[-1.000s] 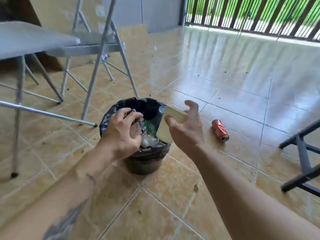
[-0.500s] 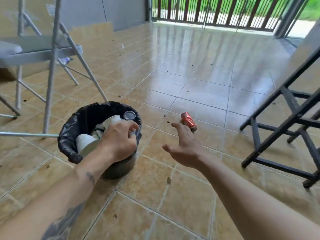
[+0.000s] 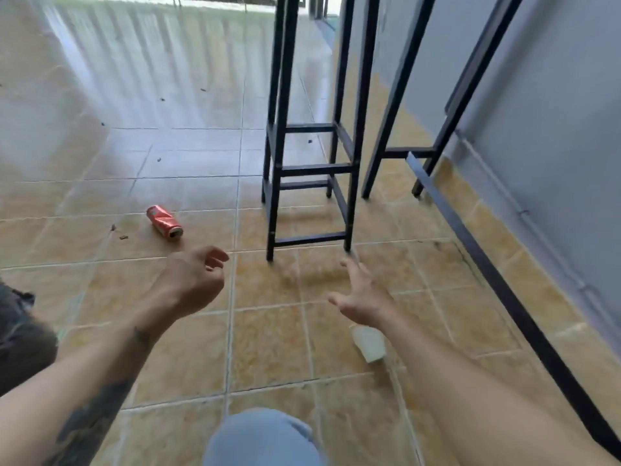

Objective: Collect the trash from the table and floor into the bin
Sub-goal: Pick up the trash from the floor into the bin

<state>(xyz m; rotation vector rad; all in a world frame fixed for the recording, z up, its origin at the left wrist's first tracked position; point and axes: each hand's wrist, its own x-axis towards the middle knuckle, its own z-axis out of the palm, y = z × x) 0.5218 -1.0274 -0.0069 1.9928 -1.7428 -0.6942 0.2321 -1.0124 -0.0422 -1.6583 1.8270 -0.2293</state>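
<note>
A crushed red can (image 3: 164, 222) lies on its side on the tiled floor, ahead and left of my hands. A pale plastic cup (image 3: 369, 343) lies tipped over on the floor, partly under my right forearm. My left hand (image 3: 191, 280) hovers empty just below the can, fingers loosely curled. My right hand (image 3: 361, 297) is spread open above the floor, just beyond the cup, holding nothing. Only the black bag edge of the bin (image 3: 16, 331) shows at the far left.
A black stool frame (image 3: 309, 169) stands just beyond my right hand, with another dark frame (image 3: 437, 153) by the grey wall on the right. My knee in light jeans (image 3: 265, 438) is at the bottom middle. Small debris specks dot the tiles.
The view has swung right, leaving the bin at the left edge. My left hand has left the bin empty. Both hands now hang over open floor near the can and cup.
</note>
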